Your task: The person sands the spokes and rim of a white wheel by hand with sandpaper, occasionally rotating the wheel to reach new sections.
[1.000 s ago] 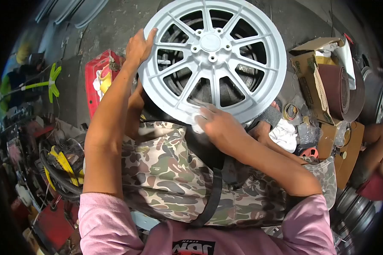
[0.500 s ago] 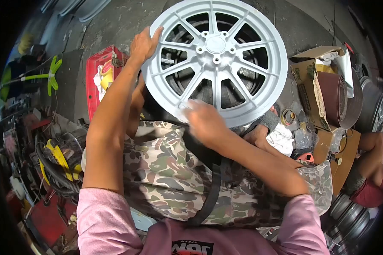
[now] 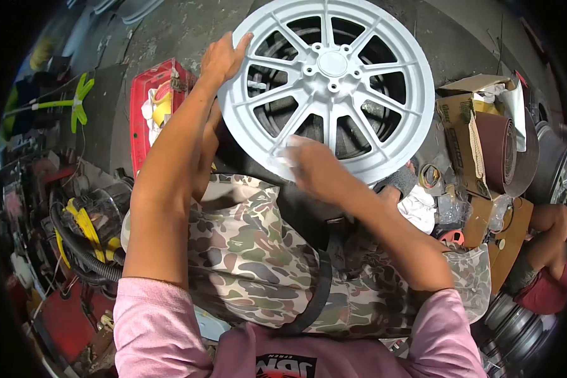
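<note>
A pale grey multi-spoke wheel [image 3: 332,64] lies face up before my knees, tilted a little. My left hand [image 3: 224,58] grips its rim at the upper left, the thumb on the rim's face and the other fingers round the outer edge. Against the lower left of the rim my right hand [image 3: 313,165] presses a small white piece [image 3: 285,151], cloth or paper, partly hidden under the fingers. That hand is slightly blurred. Dark parts of the wheel's inside and the floor show between the spokes.
A red tray [image 3: 138,123] with a yellow item stands left of the wheel. Rightward are a cardboard box [image 3: 461,135], a brown abrasive roll [image 3: 494,145], a white cloth [image 3: 417,206] and another person's leg [image 3: 545,236]. A black hose [image 3: 85,255] lies at the left.
The wheel and my left hand appear slightly farther right in view. My right hand has also shifted a little right, still at the rim's lower left with the white piece.
</note>
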A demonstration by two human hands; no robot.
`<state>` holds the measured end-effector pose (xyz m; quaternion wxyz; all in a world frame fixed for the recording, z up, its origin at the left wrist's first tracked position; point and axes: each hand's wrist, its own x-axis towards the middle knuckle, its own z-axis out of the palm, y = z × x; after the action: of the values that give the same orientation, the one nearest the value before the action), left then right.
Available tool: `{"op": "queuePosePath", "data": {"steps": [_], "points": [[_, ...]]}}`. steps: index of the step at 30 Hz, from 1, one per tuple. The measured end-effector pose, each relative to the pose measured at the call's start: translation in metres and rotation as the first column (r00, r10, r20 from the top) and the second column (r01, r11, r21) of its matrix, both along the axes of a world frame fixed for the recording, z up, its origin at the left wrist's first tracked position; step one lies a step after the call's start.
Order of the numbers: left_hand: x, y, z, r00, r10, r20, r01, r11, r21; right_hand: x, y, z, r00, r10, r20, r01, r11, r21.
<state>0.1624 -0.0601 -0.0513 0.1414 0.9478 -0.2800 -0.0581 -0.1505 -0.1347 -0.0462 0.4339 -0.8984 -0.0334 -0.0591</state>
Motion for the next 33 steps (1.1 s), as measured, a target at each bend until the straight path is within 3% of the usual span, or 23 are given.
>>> {"op": "queuePosePath", "data": {"steps": [1,2,3,5,6,10,12,16,19,21,22,25,27,29,31,33], "points": [[-0.001,-0.001,0.002,1.000,-0.001,0.000,0.001,1.000,0.014,-0.005,-0.012,0.001,0.995,0.084,0.048,-0.084,0.996,-0.012],[-0.001,0.000,0.006,1.000,0.002,0.002,-0.002,1.000,0.029,-0.008,-0.019,0.004,0.988,0.122,-0.093,-0.122,0.992,0.004],[0.000,0.003,0.005,1.000,0.014,0.003,-0.014,1.000,0.021,-0.008,-0.018,0.004,0.987,0.134,-0.093,-0.135,0.991,-0.003],[0.001,-0.001,0.003,0.999,0.031,-0.016,-0.030,1.000,0.007,-0.009,-0.014,0.001,0.997,0.011,0.078,-0.016,0.998,0.062],[0.000,-0.001,0.004,0.999,0.027,-0.025,-0.027,1.000,0.003,0.011,-0.013,0.012,0.984,0.118,-0.136,-0.095,0.983,0.160],[0.000,0.001,-0.003,1.000,0.022,0.016,-0.021,0.999,-0.026,0.010,-0.009,0.002,0.990,0.057,-0.132,-0.012,0.949,0.315],[0.003,0.001,-0.001,1.000,0.009,0.002,-0.009,1.000,-0.017,-0.006,-0.026,0.009,0.979,0.111,-0.170,-0.089,0.987,0.130],[0.000,0.000,0.004,1.000,0.003,0.001,-0.003,0.999,-0.039,0.002,-0.016,0.007,0.988,0.100,-0.122,-0.087,0.991,0.101],[0.003,0.004,0.003,1.000,0.000,-0.020,0.000,1.000,-0.003,0.013,0.004,0.004,1.000,-0.011,-0.012,0.013,0.986,0.167],[0.005,0.001,-0.002,1.000,-0.004,0.031,0.005,1.000,-0.016,0.006,-0.007,0.008,0.993,0.086,0.079,-0.081,0.994,-0.069],[0.004,0.002,-0.003,0.999,-0.025,0.041,0.027,0.998,-0.057,0.006,-0.017,0.014,0.993,0.116,0.004,-0.112,0.968,-0.225],[0.002,0.001,0.003,0.999,-0.020,0.044,0.020,1.000,-0.010,0.011,-0.025,0.014,0.998,0.012,0.070,0.014,0.936,-0.351],[-0.001,0.004,0.000,1.000,-0.007,0.008,0.007,1.000,0.013,0.006,-0.014,0.009,1.000,0.019,0.002,-0.018,0.952,-0.304],[0.005,0.003,-0.002,0.999,-0.028,0.042,0.029,0.999,-0.031,0.007,0.003,-0.004,0.996,-0.023,0.086,0.027,0.998,-0.053],[0.004,0.003,0.003,0.999,-0.019,0.030,0.018,1.000,0.018,0.003,-0.002,0.003,0.996,0.006,0.090,0.001,0.998,-0.071],[0.001,0.001,0.004,1.000,0.013,0.004,-0.013,1.000,0.013,-0.006,-0.018,0.013,0.973,0.189,-0.133,-0.196,0.979,-0.047]]}}
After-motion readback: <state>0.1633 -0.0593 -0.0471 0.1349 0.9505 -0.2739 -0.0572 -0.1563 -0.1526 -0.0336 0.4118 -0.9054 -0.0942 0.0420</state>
